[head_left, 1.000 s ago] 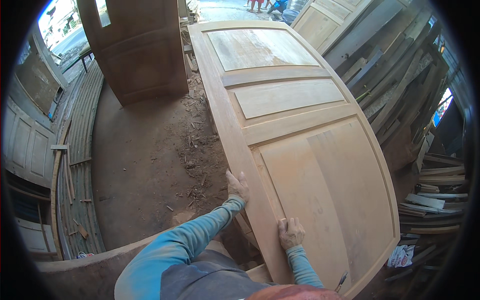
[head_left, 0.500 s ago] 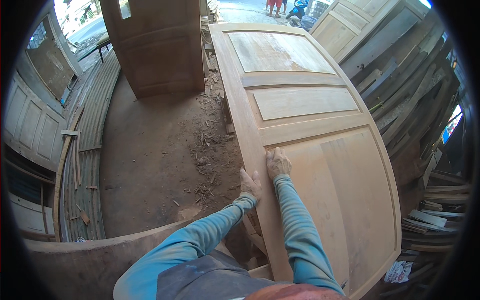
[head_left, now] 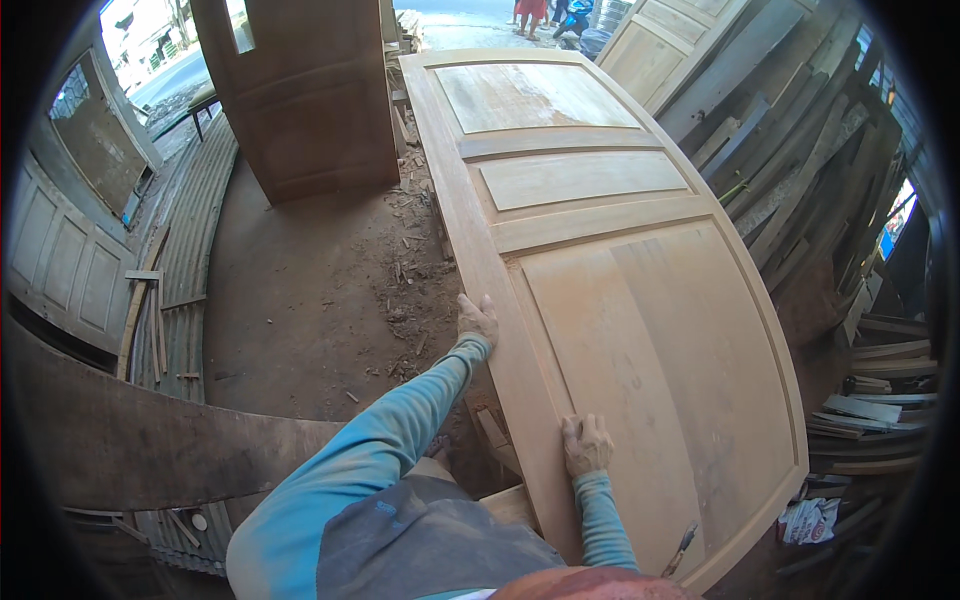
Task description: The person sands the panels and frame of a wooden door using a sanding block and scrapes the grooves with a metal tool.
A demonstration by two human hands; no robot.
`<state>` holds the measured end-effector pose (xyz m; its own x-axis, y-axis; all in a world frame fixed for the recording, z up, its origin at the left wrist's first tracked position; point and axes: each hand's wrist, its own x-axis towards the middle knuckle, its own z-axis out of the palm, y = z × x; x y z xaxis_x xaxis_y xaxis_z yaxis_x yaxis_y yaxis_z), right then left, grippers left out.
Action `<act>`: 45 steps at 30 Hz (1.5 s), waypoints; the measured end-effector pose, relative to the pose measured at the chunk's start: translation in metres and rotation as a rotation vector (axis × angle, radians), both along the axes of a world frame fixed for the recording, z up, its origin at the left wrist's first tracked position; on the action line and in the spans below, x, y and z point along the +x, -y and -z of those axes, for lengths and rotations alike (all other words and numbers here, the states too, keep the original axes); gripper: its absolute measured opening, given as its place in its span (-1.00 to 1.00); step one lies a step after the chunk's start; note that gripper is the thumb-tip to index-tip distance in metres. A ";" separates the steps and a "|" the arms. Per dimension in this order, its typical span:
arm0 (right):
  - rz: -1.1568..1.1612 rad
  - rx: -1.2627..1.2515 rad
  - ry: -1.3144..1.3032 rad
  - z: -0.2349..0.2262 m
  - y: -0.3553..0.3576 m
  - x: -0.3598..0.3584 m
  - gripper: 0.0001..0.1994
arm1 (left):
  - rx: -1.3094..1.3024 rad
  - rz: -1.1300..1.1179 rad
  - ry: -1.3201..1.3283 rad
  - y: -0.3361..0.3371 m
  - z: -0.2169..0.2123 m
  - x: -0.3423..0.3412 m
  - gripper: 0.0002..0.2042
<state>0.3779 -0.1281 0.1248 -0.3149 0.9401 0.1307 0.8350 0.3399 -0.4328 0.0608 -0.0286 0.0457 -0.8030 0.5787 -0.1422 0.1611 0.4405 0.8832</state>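
brown door (head_left: pixel 310 130) upright | leaning planks (head_left: pixel 740 75) | white bag (head_left: pixel 808 521) | blue motorbike (head_left: pixel 576 17)

1. Left sleeve (head_left: pixel 395 435): long, light blue, with loose wrinkles and tan, dusty-looking patches; it reaches the wrist.
2. Right sleeve (head_left: pixel 604 520): the same light blue, gathered into close crosswise folds.
3. Garment front (head_left: pixel 425 540): dark grey, creased, with a small blue mark.
4. Left hand (head_left: pixel 478 320) and right hand (head_left: pixel 588 448): both bare.
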 end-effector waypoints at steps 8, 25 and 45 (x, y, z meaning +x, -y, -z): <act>0.078 0.042 0.221 -0.017 0.146 0.159 -0.70 | -0.143 -0.017 -0.047 -0.001 -0.017 0.004 -0.44; 0.032 0.157 0.312 -0.047 0.095 0.238 -0.71 | -0.184 -0.052 -0.094 -0.007 -0.020 0.010 -0.40; 0.141 -0.253 -1.827 -0.098 0.105 0.183 -0.77 | 0.335 0.841 0.263 0.087 -0.093 0.165 -0.49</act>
<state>0.5610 -0.2327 0.2225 0.1126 0.9926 0.0457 -0.6606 0.1091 -0.7428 0.2255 -0.1152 0.1384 -0.0687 0.9974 0.0196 0.0886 -0.0135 0.9960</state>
